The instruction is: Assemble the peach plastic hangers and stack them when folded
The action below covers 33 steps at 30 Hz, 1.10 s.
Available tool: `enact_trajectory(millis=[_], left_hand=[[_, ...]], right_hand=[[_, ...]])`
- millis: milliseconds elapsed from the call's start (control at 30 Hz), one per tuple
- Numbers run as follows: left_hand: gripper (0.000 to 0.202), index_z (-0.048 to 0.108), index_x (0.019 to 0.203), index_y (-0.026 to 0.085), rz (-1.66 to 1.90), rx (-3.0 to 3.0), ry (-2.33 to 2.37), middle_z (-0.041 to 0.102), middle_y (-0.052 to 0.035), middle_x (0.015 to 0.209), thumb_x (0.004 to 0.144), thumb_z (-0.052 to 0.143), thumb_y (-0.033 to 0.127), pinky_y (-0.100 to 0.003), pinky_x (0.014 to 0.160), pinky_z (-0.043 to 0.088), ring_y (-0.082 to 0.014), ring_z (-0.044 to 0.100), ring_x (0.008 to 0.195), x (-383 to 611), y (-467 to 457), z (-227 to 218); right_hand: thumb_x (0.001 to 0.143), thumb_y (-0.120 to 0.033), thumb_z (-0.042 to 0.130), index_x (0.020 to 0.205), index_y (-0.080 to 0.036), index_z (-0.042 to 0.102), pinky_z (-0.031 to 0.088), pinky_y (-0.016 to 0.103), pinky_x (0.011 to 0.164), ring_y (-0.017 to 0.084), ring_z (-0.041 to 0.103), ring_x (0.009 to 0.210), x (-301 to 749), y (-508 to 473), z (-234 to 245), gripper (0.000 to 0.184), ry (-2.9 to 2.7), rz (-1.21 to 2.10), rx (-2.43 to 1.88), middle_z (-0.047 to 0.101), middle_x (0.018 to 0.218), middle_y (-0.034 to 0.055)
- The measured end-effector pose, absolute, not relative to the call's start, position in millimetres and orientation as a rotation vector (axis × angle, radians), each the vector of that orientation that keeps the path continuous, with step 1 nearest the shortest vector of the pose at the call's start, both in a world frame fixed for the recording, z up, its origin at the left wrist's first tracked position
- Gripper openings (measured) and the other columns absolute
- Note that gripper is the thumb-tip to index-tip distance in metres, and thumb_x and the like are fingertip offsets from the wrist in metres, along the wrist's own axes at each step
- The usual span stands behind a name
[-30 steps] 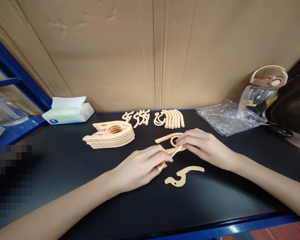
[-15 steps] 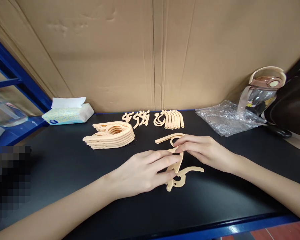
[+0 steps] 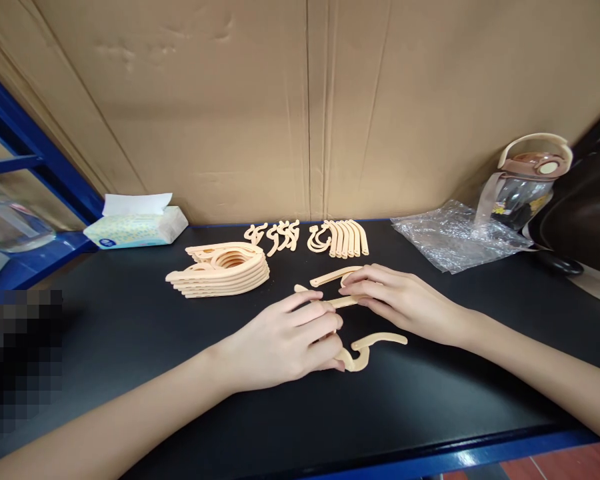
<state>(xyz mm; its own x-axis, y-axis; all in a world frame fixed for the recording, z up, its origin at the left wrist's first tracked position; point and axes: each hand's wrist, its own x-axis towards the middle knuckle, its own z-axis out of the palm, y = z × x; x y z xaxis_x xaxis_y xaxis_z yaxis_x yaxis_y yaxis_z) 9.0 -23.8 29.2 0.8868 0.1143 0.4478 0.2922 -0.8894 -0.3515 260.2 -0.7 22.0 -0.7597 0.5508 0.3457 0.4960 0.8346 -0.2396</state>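
On the black table [image 3: 130, 333] my left hand [image 3: 285, 340] is closed around one end of a thin peach plastic arm piece [image 3: 341, 303]. My right hand [image 3: 405, 303] pinches that piece's other end, over a curved peach piece [image 3: 333, 275] lying behind it. A hook-shaped peach piece [image 3: 373, 348] lies flat just right of my left fingertips, which touch its near end.
A stack of assembled peach hangers [image 3: 223, 269] lies left of centre. Rows of small hook parts [image 3: 277, 235] and curved arm parts [image 3: 343, 238] line the back edge. A tissue pack [image 3: 136, 223], a crumpled plastic bag [image 3: 455, 233] and a water bottle [image 3: 527, 180] stand along the cardboard wall.
My left hand curled and shifted slightly left, swinging the thin arm piece from pointing down toward the hook piece to lying nearly level between both hands. The hook piece stays put.
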Motion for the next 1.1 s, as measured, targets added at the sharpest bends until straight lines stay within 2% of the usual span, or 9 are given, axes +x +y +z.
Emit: enact_trajectory(millis=[67, 133, 233, 367, 633, 900, 1100], left_hand=[[0.028, 0.058, 0.079, 0.018, -0.59, -2.624, -0.352, 0.065, 0.0003, 0.079, 0.098, 0.049, 0.036, -0.031, 0.081, 0.046, -0.0146, 0.06, 0.077, 9.4, -23.8, 29.9], [0.032, 0.056, 0.077, 0.017, -0.577, -2.617, -0.446, 0.06, -0.0002, 0.075, 0.098, 0.047, 0.04, -0.029, 0.064, 0.043, -0.0153, 0.057, 0.068, 9.7, -23.3, 29.4], [0.038, 0.053, 0.075, 0.016, -0.496, -2.624, -0.569, 0.056, -0.0006, 0.072, 0.101, 0.039, 0.039, -0.028, 0.053, 0.037, -0.0149, 0.054, 0.061, 10.1, -21.3, 25.9], [0.036, 0.054, 0.076, 0.016, -0.399, -2.618, -0.691, 0.054, 0.0003, 0.069, 0.102, 0.035, 0.033, -0.028, 0.048, 0.034, -0.0145, 0.054, 0.056, 10.3, -19.3, 19.0], [0.023, 0.051, 0.078, 0.017, -0.346, -2.577, -1.006, 0.056, 0.0011, 0.066, 0.097, 0.043, 0.028, -0.027, 0.046, 0.03, -0.0151, 0.058, 0.055, 10.1, -18.9, 17.0], [0.017, 0.046, 0.081, 0.019, -0.225, -2.645, -1.139, 0.061, 0.0016, 0.07, 0.096, 0.044, 0.026, -0.024, 0.046, 0.031, -0.0152, 0.063, 0.059, 10.1, -19.0, 20.8], [0.014, 0.046, 0.083, 0.018, -0.196, -2.676, -1.158, 0.063, 0.0013, 0.073, 0.094, 0.049, 0.026, -0.025, 0.046, 0.032, -0.0164, 0.064, 0.061, 9.7, -17.8, 20.9]], right_hand=[[0.099, -0.02, 0.042, 0.117, -0.022, 0.058, 0.051, 0.03, 0.088, 0.017, 0.057, 0.108, 260.2, -0.8, 22.2, 0.024, -2.606, 0.179, -0.784, 0.059, 0.119, 0.0056], [0.099, -0.022, 0.042, 0.113, -0.022, 0.059, 0.05, 0.03, 0.088, 0.017, 0.057, 0.106, 259.7, -1.1, 23.1, 0.022, -2.603, 0.171, -0.797, 0.06, 0.116, 0.0054], [0.099, -0.024, 0.044, 0.11, -0.021, 0.062, 0.049, 0.03, 0.086, 0.016, 0.058, 0.102, 258.9, -1.9, 25.2, 0.021, -2.601, 0.16, -0.821, 0.061, 0.112, 0.0052], [0.097, -0.024, 0.049, 0.107, -0.021, 0.064, 0.047, 0.03, 0.089, 0.016, 0.057, 0.103, 258.9, -1.8, 26.2, 0.018, -2.62, 0.158, -0.848, 0.061, 0.113, 0.0044], [0.092, -0.03, 0.059, 0.108, -0.021, 0.063, 0.046, 0.036, 0.089, 0.019, 0.056, 0.098, 260.3, 2.9, 22.2, 0.019, -2.638, 0.105, -0.927, 0.061, 0.109, 0.0048], [0.095, -0.028, 0.054, 0.107, -0.022, 0.065, 0.046, 0.035, 0.082, 0.019, 0.058, 0.092, 259.1, 2.1, 20.6, 0.018, -2.657, 0.143, -0.877, 0.064, 0.099, 0.0039], [0.096, -0.028, 0.051, 0.101, -0.021, 0.064, 0.044, 0.034, 0.083, 0.019, 0.058, 0.096, 258.6, 1.3, 20.6, 0.015, -2.658, 0.179, -0.894, 0.064, 0.101, 0.004]])
